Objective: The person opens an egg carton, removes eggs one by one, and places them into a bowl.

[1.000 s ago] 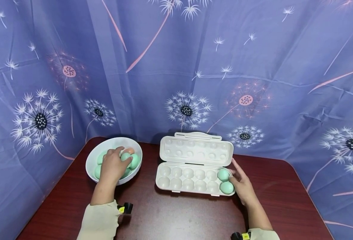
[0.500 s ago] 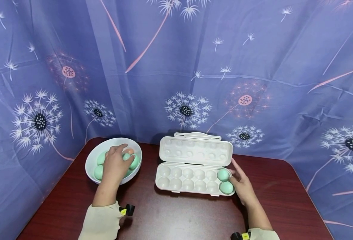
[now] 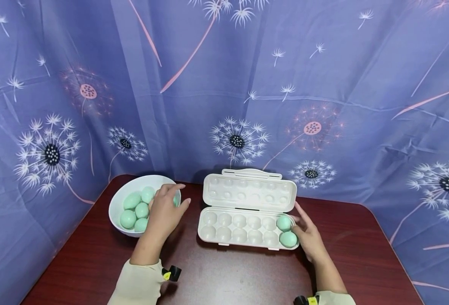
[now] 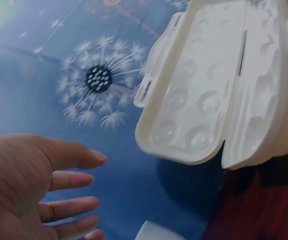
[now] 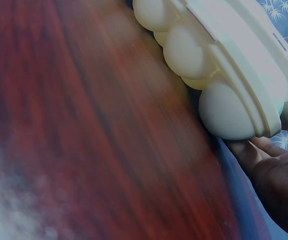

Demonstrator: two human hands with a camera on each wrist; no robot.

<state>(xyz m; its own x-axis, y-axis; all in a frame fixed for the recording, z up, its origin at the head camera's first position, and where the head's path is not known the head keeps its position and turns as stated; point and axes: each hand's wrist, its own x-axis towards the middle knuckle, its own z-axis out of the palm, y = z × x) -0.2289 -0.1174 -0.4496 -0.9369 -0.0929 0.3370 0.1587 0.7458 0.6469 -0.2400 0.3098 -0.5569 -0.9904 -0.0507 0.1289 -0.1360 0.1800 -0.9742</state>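
My left hand point(image 3: 164, 215) is over the right rim of a white bowl point(image 3: 115, 214). Its fingers are extended and hold nothing, as the hand point(image 4: 31, 187) also shows in the left wrist view. In the bowl lie several pale green eggs point(image 3: 132, 200); the hand hides part of them. An open white egg carton point(image 3: 239, 243) stands at centre right, with two green eggs point(image 3: 287, 239) in its rightmost pockets. My right hand point(image 3: 310, 242) grips that end of the carton; the right wrist view has the hand's fingers point(image 5: 246, 152) underneath it.
Both things stand on a dark red wooden table point(image 3: 224, 279). A blue curtain point(image 3: 224, 106) with dandelion prints hangs right behind the table. The carton's raised lid point(image 3: 249, 192) leans back toward that curtain.
My left hand has come out of the eggs without one and moved right to the bowl's rim, its fingers spreading. More eggs show now. The right hand and carton have stayed put.
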